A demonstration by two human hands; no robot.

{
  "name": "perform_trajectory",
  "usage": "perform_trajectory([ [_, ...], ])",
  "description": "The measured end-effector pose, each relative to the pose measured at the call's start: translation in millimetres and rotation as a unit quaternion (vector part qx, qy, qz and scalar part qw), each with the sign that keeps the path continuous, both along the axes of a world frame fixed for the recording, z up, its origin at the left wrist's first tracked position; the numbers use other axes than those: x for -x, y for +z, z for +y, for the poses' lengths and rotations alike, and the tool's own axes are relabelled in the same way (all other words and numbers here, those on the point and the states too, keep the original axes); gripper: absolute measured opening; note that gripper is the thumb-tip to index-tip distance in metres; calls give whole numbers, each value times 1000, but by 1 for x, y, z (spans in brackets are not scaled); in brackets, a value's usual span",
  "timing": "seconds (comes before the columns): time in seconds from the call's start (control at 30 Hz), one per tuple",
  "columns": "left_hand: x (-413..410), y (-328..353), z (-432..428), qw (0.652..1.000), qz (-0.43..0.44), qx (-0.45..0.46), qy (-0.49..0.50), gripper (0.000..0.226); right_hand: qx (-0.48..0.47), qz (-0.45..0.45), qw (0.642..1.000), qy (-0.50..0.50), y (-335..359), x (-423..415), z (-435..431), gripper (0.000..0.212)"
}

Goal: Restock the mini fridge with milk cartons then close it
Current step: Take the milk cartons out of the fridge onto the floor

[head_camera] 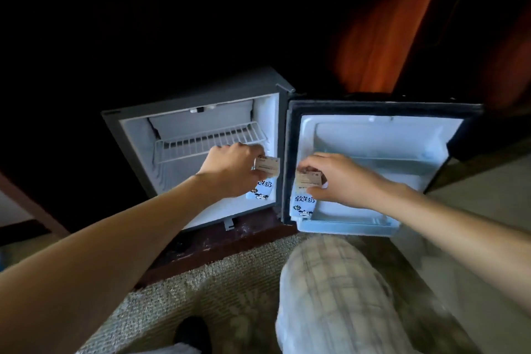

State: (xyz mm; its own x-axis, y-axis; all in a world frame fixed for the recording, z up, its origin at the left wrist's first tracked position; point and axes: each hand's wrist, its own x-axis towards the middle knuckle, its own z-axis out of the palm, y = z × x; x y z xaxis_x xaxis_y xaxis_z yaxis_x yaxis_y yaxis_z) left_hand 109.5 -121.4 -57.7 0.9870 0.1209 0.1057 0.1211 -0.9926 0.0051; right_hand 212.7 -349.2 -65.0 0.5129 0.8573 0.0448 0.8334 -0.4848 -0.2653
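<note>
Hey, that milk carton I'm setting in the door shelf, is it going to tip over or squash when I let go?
Probably stiff: the carton shows flat faces and square edges under the right hand. It is tall and narrow, so it may tip, though the low door shelf rail should catch it.

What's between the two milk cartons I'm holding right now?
In the head view, the cabinet's hinge-side wall and the open door's dark seal stand between the left carton and the right carton; nothing else.
</note>
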Motion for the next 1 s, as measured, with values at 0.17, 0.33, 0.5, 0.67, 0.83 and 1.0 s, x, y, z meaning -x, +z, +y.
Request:
perform_trajectory([
  [0.17,-11,36,-73,997,-19,-26,-68,25,-22,-10,998,-59,21,16,-94,42],
  [0.33,-27,41,-155,989,-10,-35,-143,33,-29,-21,991,-132,19,29,-183,44],
  [0.5,-34,23,-235,978,24,-52,-203,43,-47,26,978,-201,0,46,-257,41],
  [0.67,-41,-25,-298,975,68,-23,-210,36,-66,73,961,-259,-50,57,-314,35],
  [0.83,-48,-92,-329,972,122,-10,-203,42,-91,123,933,-324,-125,59,-342,44],
  [1.0,-50,-152,-339,969,131,-10,-208,35,-137,158,897,-389,-186,61,-348,42],
])
